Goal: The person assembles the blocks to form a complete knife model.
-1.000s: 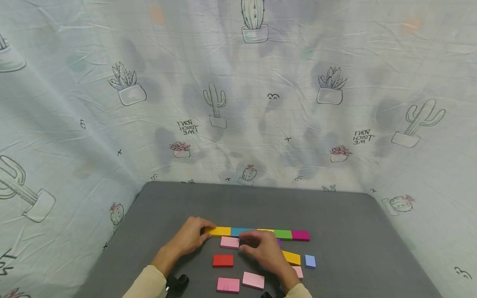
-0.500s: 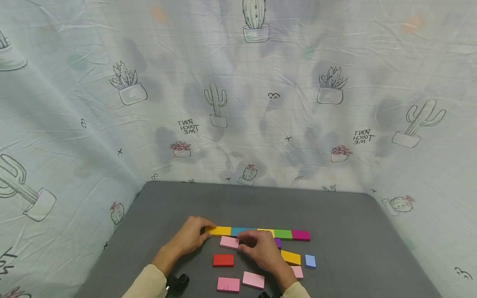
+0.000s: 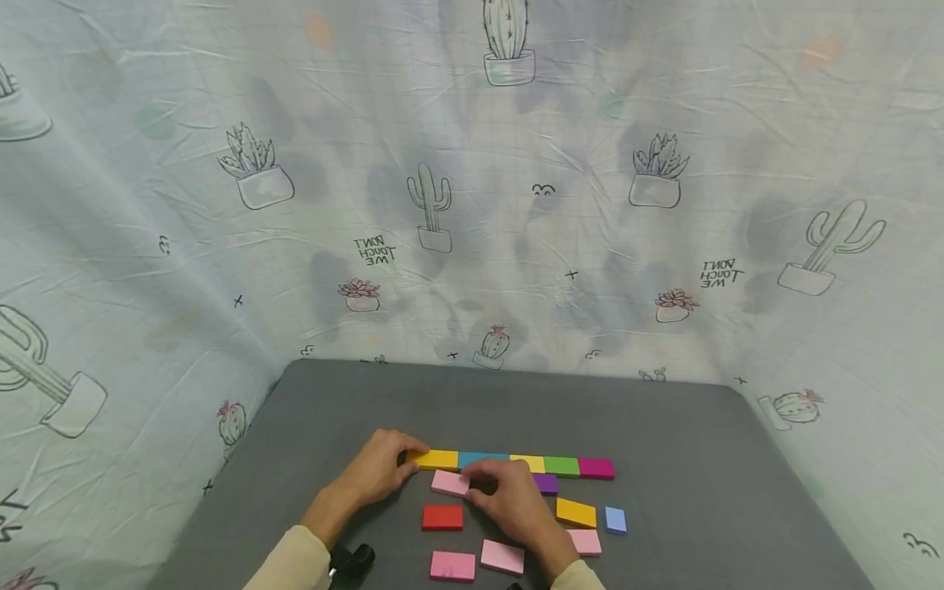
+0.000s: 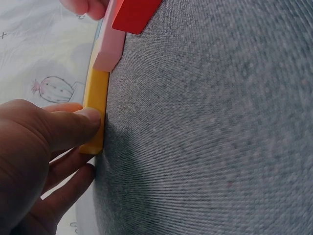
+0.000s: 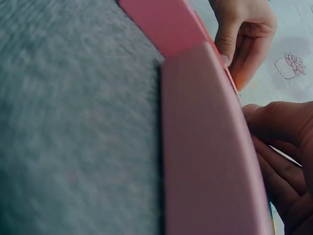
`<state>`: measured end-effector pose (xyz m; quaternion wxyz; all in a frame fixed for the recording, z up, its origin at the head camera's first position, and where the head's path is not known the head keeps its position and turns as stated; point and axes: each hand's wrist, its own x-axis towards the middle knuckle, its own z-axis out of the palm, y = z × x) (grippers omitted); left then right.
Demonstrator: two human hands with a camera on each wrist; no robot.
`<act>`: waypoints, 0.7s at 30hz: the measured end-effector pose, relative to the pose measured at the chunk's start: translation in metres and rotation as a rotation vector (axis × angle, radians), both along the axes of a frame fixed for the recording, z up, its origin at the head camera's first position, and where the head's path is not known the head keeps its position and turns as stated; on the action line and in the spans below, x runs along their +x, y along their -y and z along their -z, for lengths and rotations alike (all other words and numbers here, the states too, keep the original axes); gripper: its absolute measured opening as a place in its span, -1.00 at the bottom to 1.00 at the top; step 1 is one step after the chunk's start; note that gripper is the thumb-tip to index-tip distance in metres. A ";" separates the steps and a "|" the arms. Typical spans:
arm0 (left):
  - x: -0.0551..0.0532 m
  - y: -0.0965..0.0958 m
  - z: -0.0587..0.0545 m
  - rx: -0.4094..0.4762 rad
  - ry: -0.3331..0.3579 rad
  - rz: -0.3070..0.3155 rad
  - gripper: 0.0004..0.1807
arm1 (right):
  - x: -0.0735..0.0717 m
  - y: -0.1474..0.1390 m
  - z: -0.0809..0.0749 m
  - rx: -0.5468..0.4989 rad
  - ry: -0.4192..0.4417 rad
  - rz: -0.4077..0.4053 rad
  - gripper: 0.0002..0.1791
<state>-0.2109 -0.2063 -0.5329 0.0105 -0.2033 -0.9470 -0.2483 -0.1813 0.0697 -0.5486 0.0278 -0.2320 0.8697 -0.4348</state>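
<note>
A row of coloured wooden blocks lies across the grey table. At its left end my left hand point(image 3: 379, 465) pinches the orange-yellow block point(image 4: 97, 90), thumb on the near side and fingers behind. Just in front of the row is a light pink block point(image 3: 448, 483), slightly turned. My right hand point(image 3: 511, 496) holds that block's right end between thumb and forefinger. Beyond the orange-yellow block the row runs through a blue block point(image 3: 483, 460), then a yellow one, a green block point(image 3: 561, 466) and a magenta block point(image 3: 596, 469). A purple block point(image 3: 546, 484) shows partly behind the right hand.
Nearer me lie a red block point(image 3: 442, 518), a pink block point(image 3: 453, 565) and a paler pink block point(image 3: 503, 556). On the right are an orange block point(image 3: 576, 512), a small light blue block point(image 3: 615, 520) and another pink block point(image 3: 585, 542). Patterned cloth point(image 3: 472, 205) surrounds the table.
My right hand has moved a little to the left, and the light pink block has slid left with it. More of the purple block shows. The left hand keeps its place.
</note>
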 end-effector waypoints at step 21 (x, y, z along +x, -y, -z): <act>-0.004 0.001 -0.001 0.008 -0.008 0.005 -0.72 | 0.002 0.007 -0.009 0.003 -0.055 0.020 -0.77</act>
